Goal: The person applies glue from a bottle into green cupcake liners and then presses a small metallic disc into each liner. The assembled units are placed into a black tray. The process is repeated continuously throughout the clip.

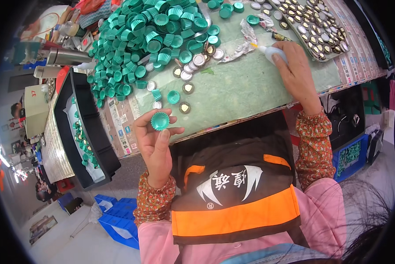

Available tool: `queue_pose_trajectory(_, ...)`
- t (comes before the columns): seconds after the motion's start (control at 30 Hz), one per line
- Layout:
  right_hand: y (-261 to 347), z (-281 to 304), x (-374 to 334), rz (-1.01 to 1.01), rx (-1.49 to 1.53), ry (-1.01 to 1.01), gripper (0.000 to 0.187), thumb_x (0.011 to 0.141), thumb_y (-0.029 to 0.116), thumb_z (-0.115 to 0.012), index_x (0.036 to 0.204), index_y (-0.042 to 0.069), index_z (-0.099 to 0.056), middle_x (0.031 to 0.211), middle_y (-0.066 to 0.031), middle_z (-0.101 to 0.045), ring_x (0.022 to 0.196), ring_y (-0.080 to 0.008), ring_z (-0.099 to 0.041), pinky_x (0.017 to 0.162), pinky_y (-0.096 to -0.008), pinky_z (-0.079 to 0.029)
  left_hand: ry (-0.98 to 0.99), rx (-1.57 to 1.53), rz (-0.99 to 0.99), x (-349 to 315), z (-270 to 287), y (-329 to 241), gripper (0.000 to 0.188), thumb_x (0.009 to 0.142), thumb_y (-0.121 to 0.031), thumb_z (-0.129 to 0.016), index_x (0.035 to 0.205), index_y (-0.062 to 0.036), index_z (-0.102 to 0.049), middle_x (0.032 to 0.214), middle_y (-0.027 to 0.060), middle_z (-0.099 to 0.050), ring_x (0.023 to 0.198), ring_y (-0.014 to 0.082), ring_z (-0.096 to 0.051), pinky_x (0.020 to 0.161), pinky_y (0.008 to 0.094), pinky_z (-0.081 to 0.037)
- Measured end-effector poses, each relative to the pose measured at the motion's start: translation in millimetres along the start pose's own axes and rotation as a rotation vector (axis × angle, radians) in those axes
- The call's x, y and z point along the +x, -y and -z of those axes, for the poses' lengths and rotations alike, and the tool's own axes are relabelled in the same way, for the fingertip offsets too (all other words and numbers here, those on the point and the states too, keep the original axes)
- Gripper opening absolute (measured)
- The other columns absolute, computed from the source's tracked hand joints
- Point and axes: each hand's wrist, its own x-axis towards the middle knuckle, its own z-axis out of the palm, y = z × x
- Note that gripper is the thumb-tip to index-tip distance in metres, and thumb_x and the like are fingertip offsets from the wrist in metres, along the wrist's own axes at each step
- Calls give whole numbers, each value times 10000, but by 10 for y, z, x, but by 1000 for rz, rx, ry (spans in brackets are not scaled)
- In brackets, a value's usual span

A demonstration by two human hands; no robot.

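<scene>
My left hand (153,147) pinches a small green fluted cup (160,121) between thumb and fingers, its hollow side facing up, just off the table's near edge. A small whitish squeeze bottle (272,53) with a yellow tip lies in my right hand (296,77), fingers wrapped round it. The bottle's tip points left, over a crumpled, stained scrap of paper (248,38). Between the hands, loose round caps with heart-shaped pale centres (184,107) and another green cup (173,97) rest on the pale green sheet (241,92).
A large heap of green fluted cups (136,44) fills the table's far left. At the far right is a tray of heart-centred caps (311,26). A black bin (81,132) with green pieces stands at the left, blue crates (120,220) on the floor below.
</scene>
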Motion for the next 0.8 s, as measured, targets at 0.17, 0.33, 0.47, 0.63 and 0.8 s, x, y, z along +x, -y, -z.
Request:
queue_pose_trajectory(0.17, 245, -32, 92, 185, -200, -175, 273, 920, 235, -669, 1138, 74, -640, 1074, -121, -596, 1042, -322, -541, 870, -448, -407, -5, -59, 75, -30, 45, 26, 452, 1010, -155, -549, 1421, -32, -406, 1315, 156, -564, 1135, 241, -600, 876, 393, -594)
queue_pose_trajectory(0.33, 748, -327, 113, 297, 119, 49, 199, 855, 147, -671, 1048, 101, -681, 956, -92, -564, 973, -302, -535, 823, -446, -404, 7, -102, 118, -6, 13, 42, 459, 1012, -162, -550, 1429, -36, -404, 1313, 158, -566, 1122, 236, -603, 874, 387, -592)
queue_pose_trajectory(0.47, 1140, -593, 171, 412, 169, 58, 172, 774, 76, -656, 939, 110, -689, 916, -86, -548, 944, -285, -528, 793, -427, -400, 15, -80, 110, -10, 10, 28, 458, 1012, -164, -551, 1428, -39, -407, 1305, 158, -573, 1118, 234, -604, 873, 384, -590)
queue_pose_trajectory(0.63, 1302, -890, 314, 517, 29, 39, 134, 749, 65, -655, 875, 101, -682, 929, -77, -560, 970, -272, -528, 790, -412, -405, -12, -57, 131, -68, 72, 62, 447, 1011, -161, -554, 1419, -39, -421, 1294, 161, -581, 1104, 227, -612, 874, 379, -589)
queue_pose_trajectory(0.8, 1266, -956, 389, 578, 32, 92, 247, 797, 55, -631, 1027, 101, -705, 978, -78, -563, 980, -262, -530, 839, -385, -424, -25, -83, 164, -106, 78, 87, 438, 1010, -162, -557, 1409, -35, -432, 1284, 161, -589, 1098, 214, -614, 876, 365, -588)
